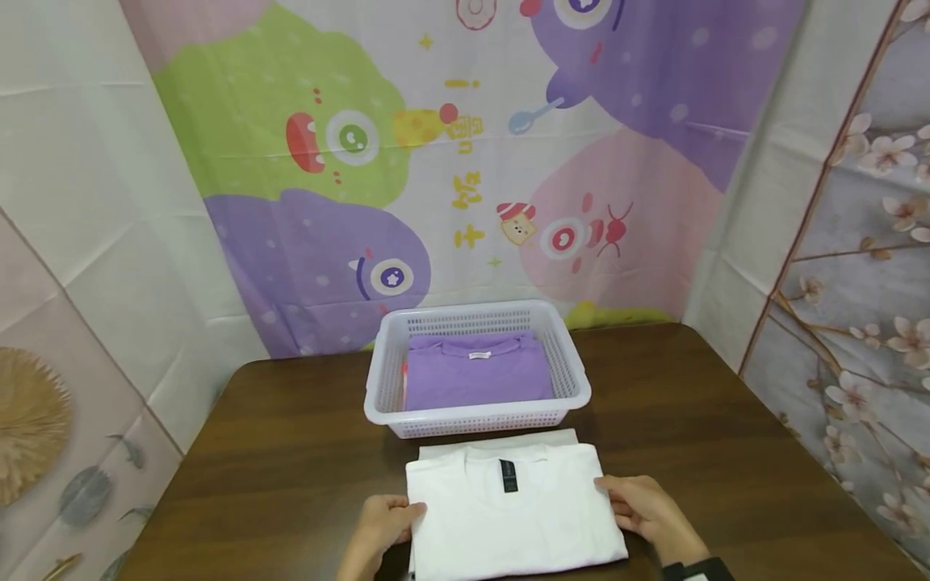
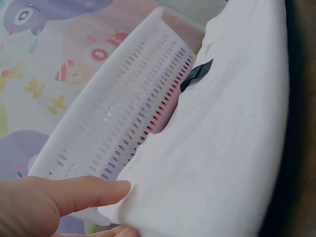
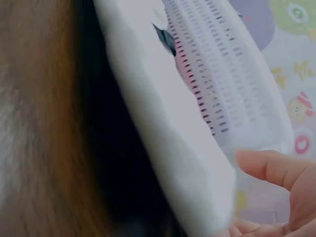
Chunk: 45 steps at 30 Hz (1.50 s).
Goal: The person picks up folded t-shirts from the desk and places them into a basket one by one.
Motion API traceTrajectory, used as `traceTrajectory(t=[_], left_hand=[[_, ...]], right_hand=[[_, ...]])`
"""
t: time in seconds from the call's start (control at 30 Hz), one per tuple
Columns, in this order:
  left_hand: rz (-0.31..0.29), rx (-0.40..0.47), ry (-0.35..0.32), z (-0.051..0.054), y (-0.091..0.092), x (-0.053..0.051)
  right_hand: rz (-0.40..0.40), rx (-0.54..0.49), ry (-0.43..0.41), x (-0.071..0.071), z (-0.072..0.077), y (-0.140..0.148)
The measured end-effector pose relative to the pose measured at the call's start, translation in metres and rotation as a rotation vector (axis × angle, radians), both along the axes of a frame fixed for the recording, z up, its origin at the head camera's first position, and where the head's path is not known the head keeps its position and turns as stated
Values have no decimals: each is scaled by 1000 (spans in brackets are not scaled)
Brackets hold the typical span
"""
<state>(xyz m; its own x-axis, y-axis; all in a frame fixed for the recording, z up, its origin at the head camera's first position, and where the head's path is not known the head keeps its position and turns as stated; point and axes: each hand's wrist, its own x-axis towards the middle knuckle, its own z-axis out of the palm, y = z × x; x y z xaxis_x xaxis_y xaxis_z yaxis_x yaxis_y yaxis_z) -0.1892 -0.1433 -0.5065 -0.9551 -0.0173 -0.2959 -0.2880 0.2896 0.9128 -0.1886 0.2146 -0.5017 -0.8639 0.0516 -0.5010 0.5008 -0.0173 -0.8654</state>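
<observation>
A neatly folded white T-shirt (image 1: 516,516) with a black neck label (image 1: 508,476) lies near the front of the table, in front of the basket. Behind its collar shows the edge of another pale folded cloth (image 1: 501,442). My left hand (image 1: 381,528) pinches the shirt's left edge, thumb (image 2: 98,191) on top and fingers partly hidden beneath. At the opposite edge my right hand (image 1: 650,512) grips the shirt, its thumb (image 3: 266,165) at the side and the other fingers mostly hidden below. In both wrist views the shirt's front edge stands over a dark strip.
A white perforated basket (image 1: 479,418) stands just behind the shirt, holding a folded purple shirt (image 1: 475,375) with something red-orange at its left. The brown wooden table (image 1: 276,452) spreads to both sides. A cartoon-printed curtain (image 1: 465,274) hangs behind, with patterned walls left and right.
</observation>
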Motion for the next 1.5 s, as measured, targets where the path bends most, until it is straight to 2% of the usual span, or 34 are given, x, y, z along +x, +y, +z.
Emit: traceTrajectory(t=[0.13,0.3,0.5,0.67,0.87,1.1,1.27,1.5], left_hand=[[12,-10,9,-2,1,-4],[25,-23,17,-3,-5,-1],[-5,-33,12,-4,-13,7],[-26,-47,3,-4,-14,7],[5,-45,-7,-5,-13,-2],[57,6,2,-2,-17,-12],[95,10,5,-2,-18,-14],[126,-14,-1,-7,-17,-15]], right_hand=[[-45,107,-29,-4,-3,-9],[-61,180,-23,-2,-6,-19],[-22,177,-15,4,-10,-25],[4,190,-8,4,-10,-23],[28,228,-16,-8,-7,-19],[39,213,-25,-24,-3,-21],[14,214,-14,-27,-2,-26],[30,201,39,-27,-1,-32]])
